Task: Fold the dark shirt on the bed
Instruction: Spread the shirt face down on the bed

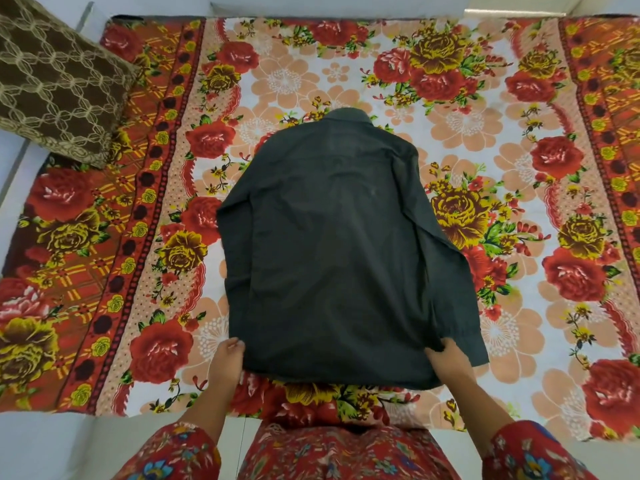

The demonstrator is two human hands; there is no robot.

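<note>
Left hand (230, 355) and right hand (446, 358) are gripping the dark shirt (332, 237) hem corners; the sleeve just beyond the right hand is likely risking sliding loose on lifting.

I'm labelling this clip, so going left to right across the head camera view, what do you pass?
First the brown patterned pillow → left hand → dark shirt → right hand. Both hands hold the shirt's near hem.

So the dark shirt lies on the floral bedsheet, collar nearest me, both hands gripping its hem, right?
No: the head view shows the collar of the dark shirt at the far end, away from you. It does lie on the floral bedsheet, left hand and right hand gripping its hem.
</note>
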